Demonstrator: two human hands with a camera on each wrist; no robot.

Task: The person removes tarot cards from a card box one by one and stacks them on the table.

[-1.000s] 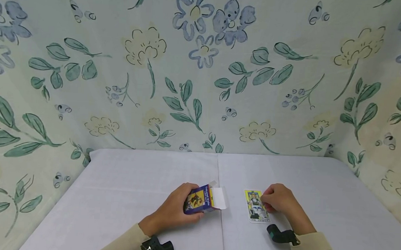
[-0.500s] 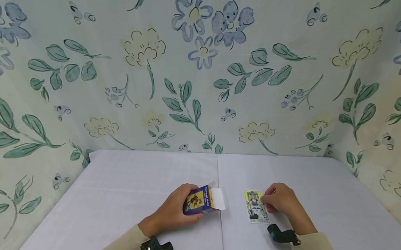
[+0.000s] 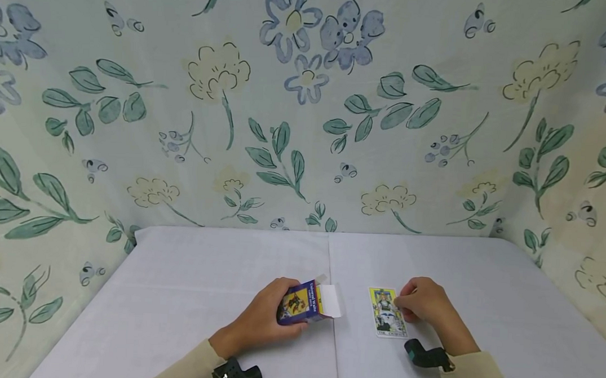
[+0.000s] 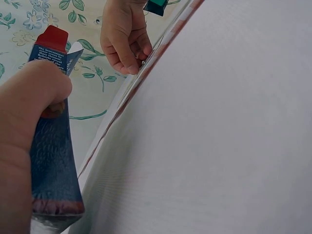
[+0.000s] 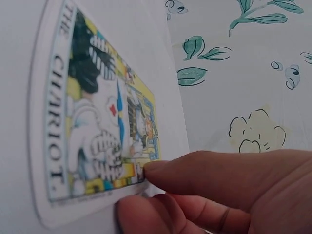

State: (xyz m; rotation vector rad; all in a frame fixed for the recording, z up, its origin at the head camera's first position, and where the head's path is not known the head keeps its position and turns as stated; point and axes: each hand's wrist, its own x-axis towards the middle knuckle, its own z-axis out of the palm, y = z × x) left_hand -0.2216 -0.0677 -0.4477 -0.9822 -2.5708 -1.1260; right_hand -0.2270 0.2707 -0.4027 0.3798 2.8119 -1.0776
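My left hand (image 3: 263, 311) grips a blue and yellow tarot card box (image 3: 296, 303), thumb and fingers round its sides. The box's white end flap stands open toward the right. In the left wrist view, the box's dark blue side (image 4: 56, 156) and a red flap show. My right hand (image 3: 424, 300) pinches a tarot card (image 3: 388, 314) by its right edge between thumb and fingers. The card's picture side faces up, and in the right wrist view the card (image 5: 105, 112) reads "THE CHARIOT". What the box holds inside is hidden.
A white cloth with a fold line covers the table (image 3: 203, 269). Behind and at both sides hangs a floral curtain (image 3: 304, 155). Black wrist cameras sit on the left wrist (image 3: 239, 373) and the right wrist (image 3: 425, 355).
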